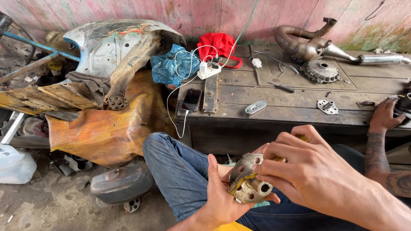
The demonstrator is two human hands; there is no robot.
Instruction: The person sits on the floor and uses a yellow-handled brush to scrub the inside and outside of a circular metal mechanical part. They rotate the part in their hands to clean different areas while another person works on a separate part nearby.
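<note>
Listing from far left of the hands: a white plastic bag (16, 166) on the floor, well apart from them. Above it, a blue metal frame (40, 47). A battered pale-blue body panel (115, 47) leaning on orange-brown sheeting (111, 128). A dark dented tank (122, 184) on the floor, just left of the person's jeans-clad knee (180, 171).

Left hand (222, 194): low in view, palm up, fingers closed around a round, holed metal hub part (248, 182), gripping it from below.

Right hand (299, 164): directly over the part, touching it, fingers curled shut on a yellow-handled tool (280, 158) pressed against the part's face; the tool's tip is hidden.

Beyond the hands, a dark wooden surface (274, 113) carrying, left to right: a blue plastic bag (173, 66), a phone (191, 99) on a white cable, a white power strip (209, 70), a red cloth (220, 45), a small grey oblong cover (255, 108), a screwdriver (282, 88), a toothed round plate (321, 72), a small bracket (328, 106), a rusty exhaust pipe (312, 42).

Far right: another person's tattooed hand (384, 116) resting on the surface edge.
</note>
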